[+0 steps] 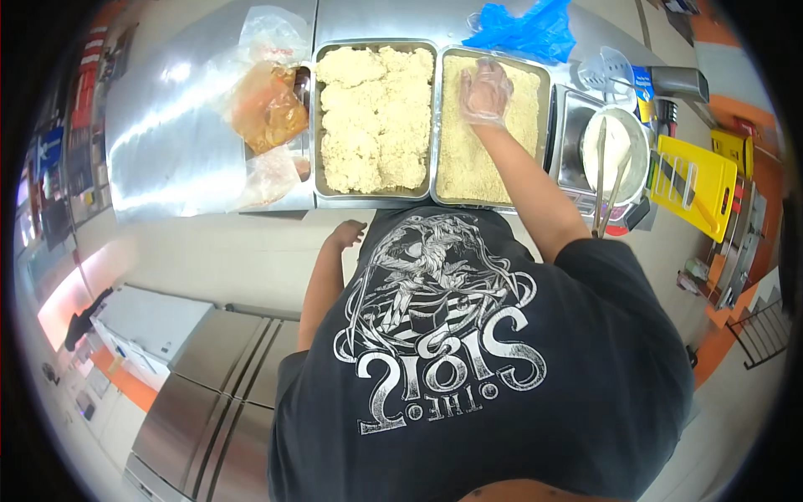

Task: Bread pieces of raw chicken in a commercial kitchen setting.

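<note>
My right hand [487,91], in a clear plastic glove, lies palm down on the pale yellow crumbs [464,160] in the right metal tray [547,94]. Its fingers point towards the tray's far edge; whether anything is under the palm is hidden. Bare and holding nothing, my left hand [349,233] hangs below the table's near edge with its fingers loosely bent. To the left, touching the first tray's side or close to it, stands a second metal tray [315,182] filled with crumb-coated pieces [376,119].
Plastic bags with orange-brown contents [270,110] lie at the left. A blue plastic bag [527,31] is beyond the right tray. To the right are a bowl of white batter or flour [605,147], metal tongs [601,182] and a yellow cutting board [712,182].
</note>
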Demonstrator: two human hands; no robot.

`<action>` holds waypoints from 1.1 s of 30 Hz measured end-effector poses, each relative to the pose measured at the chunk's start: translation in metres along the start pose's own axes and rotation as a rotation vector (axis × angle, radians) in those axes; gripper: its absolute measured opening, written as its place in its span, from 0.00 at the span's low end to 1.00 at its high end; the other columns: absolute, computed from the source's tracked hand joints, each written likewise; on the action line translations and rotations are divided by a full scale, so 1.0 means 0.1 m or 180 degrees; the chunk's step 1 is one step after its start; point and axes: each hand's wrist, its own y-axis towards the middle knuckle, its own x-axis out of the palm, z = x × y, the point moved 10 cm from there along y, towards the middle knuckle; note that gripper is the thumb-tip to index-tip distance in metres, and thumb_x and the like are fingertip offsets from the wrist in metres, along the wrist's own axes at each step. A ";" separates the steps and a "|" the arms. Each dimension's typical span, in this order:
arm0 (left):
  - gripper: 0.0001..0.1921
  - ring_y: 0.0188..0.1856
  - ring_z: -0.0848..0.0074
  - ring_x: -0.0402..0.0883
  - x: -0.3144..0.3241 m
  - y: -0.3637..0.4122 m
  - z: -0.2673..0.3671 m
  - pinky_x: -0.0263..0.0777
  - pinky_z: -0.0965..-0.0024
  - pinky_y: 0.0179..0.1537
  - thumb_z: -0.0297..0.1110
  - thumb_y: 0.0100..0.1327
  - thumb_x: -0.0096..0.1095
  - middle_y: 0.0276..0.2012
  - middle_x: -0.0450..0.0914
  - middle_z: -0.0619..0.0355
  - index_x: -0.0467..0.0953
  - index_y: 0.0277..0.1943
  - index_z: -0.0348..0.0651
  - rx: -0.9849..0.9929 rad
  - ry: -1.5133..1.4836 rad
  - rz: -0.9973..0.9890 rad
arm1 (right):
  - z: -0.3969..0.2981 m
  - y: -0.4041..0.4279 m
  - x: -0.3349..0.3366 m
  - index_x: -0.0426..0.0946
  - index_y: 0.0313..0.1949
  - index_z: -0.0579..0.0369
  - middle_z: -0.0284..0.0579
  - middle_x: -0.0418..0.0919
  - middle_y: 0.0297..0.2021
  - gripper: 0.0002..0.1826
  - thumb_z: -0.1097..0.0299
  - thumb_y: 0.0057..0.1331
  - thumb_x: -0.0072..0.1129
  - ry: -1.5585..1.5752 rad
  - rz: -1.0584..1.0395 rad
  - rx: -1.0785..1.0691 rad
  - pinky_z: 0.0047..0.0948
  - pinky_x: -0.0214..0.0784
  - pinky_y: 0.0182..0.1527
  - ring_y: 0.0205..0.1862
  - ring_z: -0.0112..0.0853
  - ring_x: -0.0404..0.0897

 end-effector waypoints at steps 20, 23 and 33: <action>0.20 0.36 0.67 0.84 -0.10 -0.23 -0.17 0.79 0.65 0.33 0.40 0.65 0.52 0.45 0.80 0.48 0.71 0.55 0.36 -0.0032 -0.0272 -0.0047 | 0.03 -0.29 0.24 0.39 0.72 0.50 0.48 0.34 0.73 0.41 0.37 0.68 0.29 -0.0837 -0.0511 -0.0013 0.49 0.22 0.71 0.74 0.40 0.32; 0.20 0.36 0.66 0.84 0.08 -0.07 -0.35 0.78 0.65 0.34 0.40 0.64 0.52 0.45 0.80 0.49 0.73 0.54 0.38 0.2118 0.2289 -0.0503 | -0.17 -0.25 0.11 0.39 0.72 0.50 0.47 0.35 0.73 0.41 0.38 0.68 0.28 -0.0697 -0.0404 -0.0075 0.49 0.24 0.71 0.74 0.39 0.34; 0.27 0.43 0.61 0.82 -0.41 0.01 -0.48 0.75 0.54 0.42 0.52 0.64 0.50 0.49 0.78 0.45 0.72 0.56 0.36 0.0141 0.0066 -0.0100 | 0.69 -0.12 -0.11 0.66 0.58 0.57 0.63 0.70 0.55 0.30 0.46 0.71 0.32 0.0945 -0.0898 0.0879 0.44 0.56 0.62 0.60 0.52 0.66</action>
